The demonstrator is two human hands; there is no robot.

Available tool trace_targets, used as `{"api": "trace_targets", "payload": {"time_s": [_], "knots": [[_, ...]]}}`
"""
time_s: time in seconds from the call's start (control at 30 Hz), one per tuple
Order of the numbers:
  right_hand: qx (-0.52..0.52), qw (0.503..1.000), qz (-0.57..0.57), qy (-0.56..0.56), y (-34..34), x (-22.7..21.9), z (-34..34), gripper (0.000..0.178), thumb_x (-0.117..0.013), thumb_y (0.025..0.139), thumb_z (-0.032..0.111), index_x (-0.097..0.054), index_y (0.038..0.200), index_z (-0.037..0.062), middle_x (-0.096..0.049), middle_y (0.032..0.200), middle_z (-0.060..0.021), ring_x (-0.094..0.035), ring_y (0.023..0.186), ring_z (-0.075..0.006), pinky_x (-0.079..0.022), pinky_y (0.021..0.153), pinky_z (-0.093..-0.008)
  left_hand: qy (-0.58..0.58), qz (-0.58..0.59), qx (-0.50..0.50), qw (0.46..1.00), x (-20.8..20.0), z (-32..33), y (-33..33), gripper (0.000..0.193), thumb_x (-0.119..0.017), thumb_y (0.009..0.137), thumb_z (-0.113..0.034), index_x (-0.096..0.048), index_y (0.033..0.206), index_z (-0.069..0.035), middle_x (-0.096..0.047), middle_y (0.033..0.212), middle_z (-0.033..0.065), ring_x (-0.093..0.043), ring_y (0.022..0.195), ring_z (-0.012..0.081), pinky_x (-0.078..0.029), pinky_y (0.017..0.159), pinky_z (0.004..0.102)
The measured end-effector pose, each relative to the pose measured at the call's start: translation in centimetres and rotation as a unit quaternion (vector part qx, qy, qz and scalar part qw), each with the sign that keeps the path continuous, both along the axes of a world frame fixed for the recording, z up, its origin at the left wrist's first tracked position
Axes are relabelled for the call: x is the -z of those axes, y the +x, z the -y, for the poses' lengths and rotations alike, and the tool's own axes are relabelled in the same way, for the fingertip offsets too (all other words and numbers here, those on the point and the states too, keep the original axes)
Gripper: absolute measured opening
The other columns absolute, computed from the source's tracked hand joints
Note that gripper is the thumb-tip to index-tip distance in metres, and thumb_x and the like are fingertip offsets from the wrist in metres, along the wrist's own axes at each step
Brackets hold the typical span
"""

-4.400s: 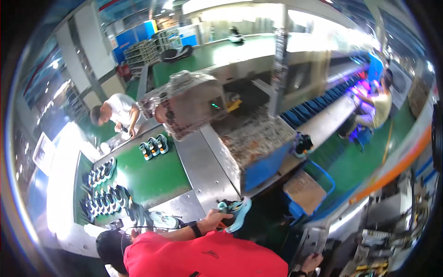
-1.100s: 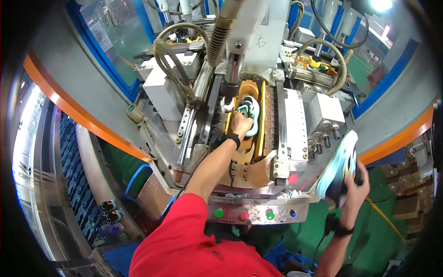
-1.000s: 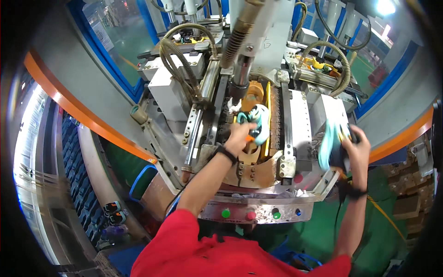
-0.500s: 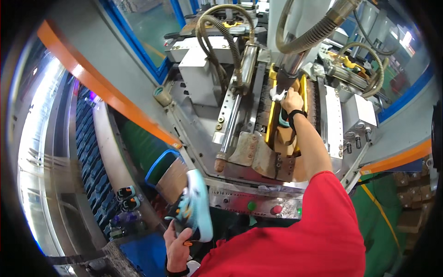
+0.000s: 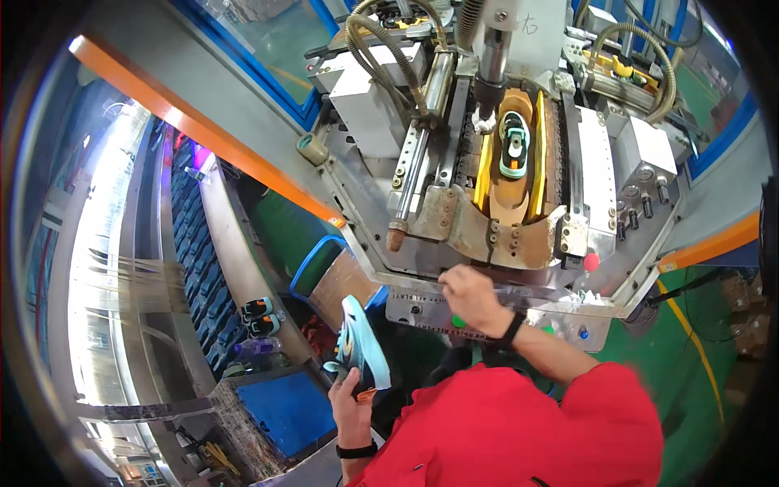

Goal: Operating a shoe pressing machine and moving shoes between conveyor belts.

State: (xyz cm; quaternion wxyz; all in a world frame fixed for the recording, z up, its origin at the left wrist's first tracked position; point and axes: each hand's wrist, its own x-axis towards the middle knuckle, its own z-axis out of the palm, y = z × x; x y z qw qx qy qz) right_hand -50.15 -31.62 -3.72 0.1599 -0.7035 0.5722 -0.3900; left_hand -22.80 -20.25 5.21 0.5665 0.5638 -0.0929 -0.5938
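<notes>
Light-blue shoe [image 5: 363, 349] held at the person's left, well apart from the press, pale sole side turned right, tilted with its far end up. Left hand [image 5: 350, 402]: wrapped around the lower end, thumb and fingers closed on it; grip looks firm. Right hand [image 5: 475, 300]: over the machine's front edge, just beside a green button [image 5: 458, 321]; fingers loosely bent, nothing seen in it. Palm hidden, so cannot tell how far the fingers close, nor whether they touch the edge. Second shoe [image 5: 513, 146] lies in the tan cradle [image 5: 510, 197], collar facing up, between two yellow strips [image 5: 539, 162]; no hand on it. Metal ram [image 5: 492, 61] stands beyond and to the left of that shoe, with a white scrap [image 5: 484, 123] at its lower end. Handling notes (judgement): worth a look that the cradled shoe sits square along the cradle, sole bedded flat, no lace or tongue caught at a strip. Right hand best kept this side of the front edge, clear of anything that could close, and any button pressed on purpose, not brushed. Held shoe best kept low and left, off the panel, gripped without crushing the collar.
</notes>
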Motion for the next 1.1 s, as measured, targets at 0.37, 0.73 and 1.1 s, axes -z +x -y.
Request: {"api": "trace_targets", "payload": {"time_s": [0.37,0.73,1.1], "knots": [[-0.09,0.985,-0.033,0.144,2.3,15.5,-1.8,0.016,-0.058,0.087,0.018,-0.055,0.1,0.0098,-0.052,0.104,-0.0109,-0.052,0.11,-0.0329,-0.048,0.084,-0.047,-0.006,0.015,0.04,0.999,-1.0,-2.5,-3.5,0.03,-0.061,0.09,-0.003,-0.057,0.12,0.002,-0.067,0.106,0.0105,-0.068,0.09,0.0215,-0.056,0.076,0.0374],[-0.185,0.966,0.108,0.148,0.7,16.3,-1.8,0.031,-0.064,0.084,0.021,-0.058,0.11,0.0054,-0.056,0.102,-0.0191,-0.051,0.104,-0.0377,-0.042,0.09,-0.0458,0.032,-0.012,-0.046,0.998,1.9,-9.2,-3.8,0.03,-0.066,0.088,-0.006,-0.06,0.115,0.004,-0.067,0.106,0.0099,-0.067,0.095,0.0209,-0.054,0.084,0.0347],[-0.194,0.966,0.043,0.166,3.1,15.6,4.2,0.024,-0.059,0.079,0.005,-0.06,0.102,-0.0006,-0.056,0.086,-0.0111,-0.055,0.078,-0.0246,-0.046,0.075,-0.0337,0.109,-0.055,-0.32,0.94,10.6,-24.4,2.3,0.018,-0.072,0.084,-0.004,-0.067,0.099,0.005,-0.069,0.09,0.0127,-0.068,0.075,0.0221,-0.057,0.063,0.0352]]}}
